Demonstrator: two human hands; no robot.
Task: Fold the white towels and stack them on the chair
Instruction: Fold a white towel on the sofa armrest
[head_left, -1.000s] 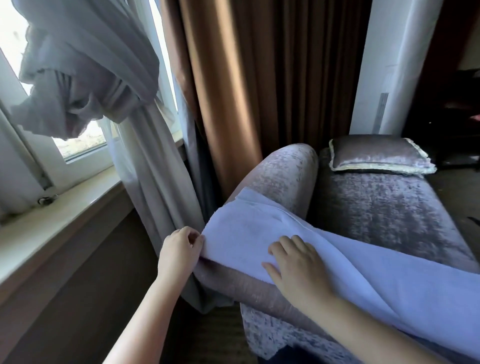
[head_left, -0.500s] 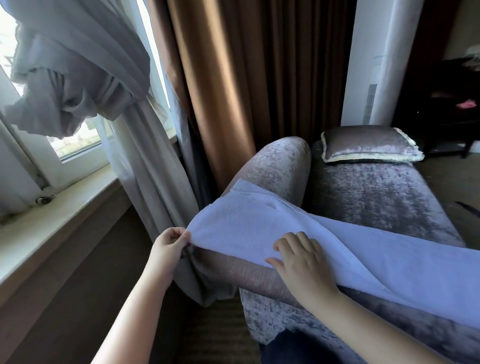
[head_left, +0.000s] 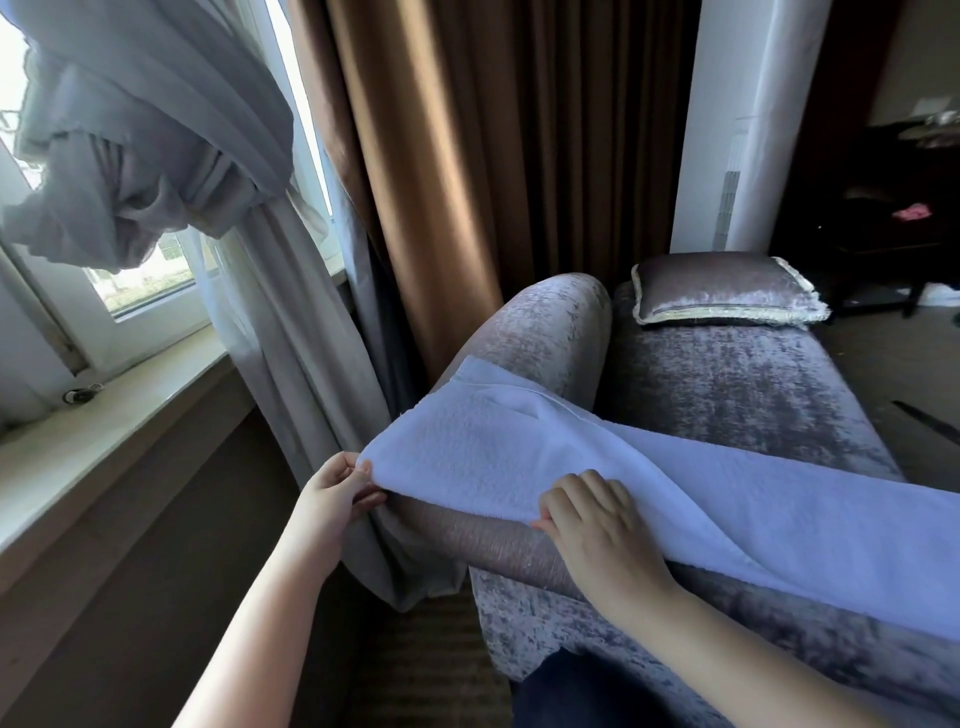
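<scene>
Head view, single entry.

Item 1: towel (head_left: 571, 467), white, terry pile. It lay in a long band across the chair (head_left: 753, 405), one end draped over the rounded armrest (head_left: 540, 332), the rest running over the seat and off the right edge of the frame. A stitched hem showed along its far edge.

Item 2: left hand (head_left: 332, 499). It pinched the towel's near left corner between thumb and curled fingers, holding that corner lifted just off the armrest's outer side.

Item 3: right hand (head_left: 597, 525). It rested on the towel's near edge over the armrest, fingers bent on top of the cloth and thumb against the hem, holding the edge. Whether the thumb went under the cloth could not be told.

Item 4: chair, covered in grey-mauve crushed velvet, with a long seat. A matching cushion (head_left: 722, 288) with pale fringed trim sat at the far end of the seat, well apart from the towel.

Item 5: surroundings. A brown curtain (head_left: 467, 156) hung behind the armrest. A grey sheer curtain (head_left: 156, 130), knotted high up, hung beside a window (head_left: 150, 280) above a pale sill (head_left: 104, 415) at left. A white column (head_left: 737, 130) stood behind the cushion. A small pink object (head_left: 911, 211) lay on dark furniture at far right, too small to identify. A dark trouser leg (head_left: 571, 691) showed at the bottom edge.
</scene>
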